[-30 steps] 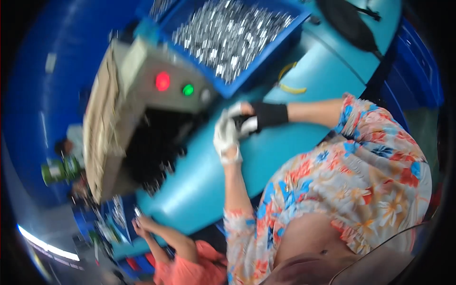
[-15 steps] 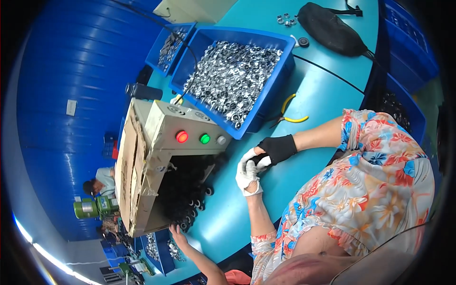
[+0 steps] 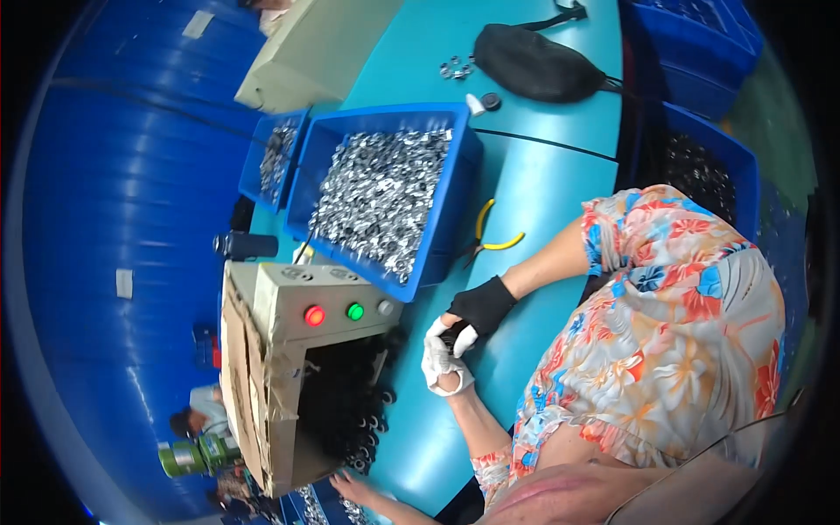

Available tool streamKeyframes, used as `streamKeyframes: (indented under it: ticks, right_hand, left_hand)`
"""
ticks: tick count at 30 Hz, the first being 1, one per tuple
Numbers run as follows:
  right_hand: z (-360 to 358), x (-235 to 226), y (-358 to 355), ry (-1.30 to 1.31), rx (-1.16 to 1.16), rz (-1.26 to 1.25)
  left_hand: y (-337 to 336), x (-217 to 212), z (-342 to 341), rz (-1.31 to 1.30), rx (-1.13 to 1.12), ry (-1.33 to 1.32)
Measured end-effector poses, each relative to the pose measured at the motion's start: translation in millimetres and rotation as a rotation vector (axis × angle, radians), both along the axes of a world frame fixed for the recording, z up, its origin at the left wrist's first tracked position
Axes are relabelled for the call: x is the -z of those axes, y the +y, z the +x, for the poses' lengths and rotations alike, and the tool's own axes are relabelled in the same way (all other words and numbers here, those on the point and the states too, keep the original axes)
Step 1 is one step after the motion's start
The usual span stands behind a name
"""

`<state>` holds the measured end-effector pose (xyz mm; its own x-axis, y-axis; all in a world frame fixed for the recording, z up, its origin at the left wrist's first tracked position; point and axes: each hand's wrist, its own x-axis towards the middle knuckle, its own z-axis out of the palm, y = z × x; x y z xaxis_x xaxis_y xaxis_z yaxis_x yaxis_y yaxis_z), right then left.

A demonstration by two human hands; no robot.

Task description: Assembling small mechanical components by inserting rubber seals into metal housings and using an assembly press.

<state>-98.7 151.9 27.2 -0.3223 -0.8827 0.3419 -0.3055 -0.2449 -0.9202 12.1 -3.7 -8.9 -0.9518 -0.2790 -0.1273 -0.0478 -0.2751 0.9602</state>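
My two hands meet over the turquoise table (image 3: pixel 516 175). My left hand (image 3: pixel 440 360), in a white glove, has its fingers curled. Against it rests my right hand (image 3: pixel 484 303), in a black fingerless glove with white coverings on some fingertips; its fingers are bent inward. Between the fingers shows a small dark piece (image 3: pixel 451 336), mostly hidden, its kind too small to tell. Beside my left hand, a heap of black rings (image 3: pixel 359 420) spills from the opening of a beige box-like machine (image 3: pixel 280 376). Yellow-handled pliers (image 3: pixel 499 243) lie near my right hand.
A large blue bin (image 3: pixel 446 184) holds many small silver and black parts; a smaller blue bin (image 3: pixel 249 175) stands behind it. Red and green lamps glow on the machine. A black bag (image 3: pixel 534 66) lies at the far end. Another person's hand (image 3: pixel 354 490) reaches beside the ring heap.
The view has shifted, so the bins and machine sit lower and further left. My hands stay together, with the fingers slightly rearranged. The other person's hand stays by the ring heap.
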Motion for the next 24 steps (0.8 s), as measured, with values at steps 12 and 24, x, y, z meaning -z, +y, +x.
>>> streamKeyframes:
  ticks: [12,24]
  right_hand:
    - [-14,18,0,-0.204,0.111,0.094]
    - [-18,39,-11,-0.198,0.154,0.118]
  left_hand:
    - [0,4,-23,0.244,-0.095,-0.192]
    - [0,-2,-18,0.358,-0.054,-0.028]
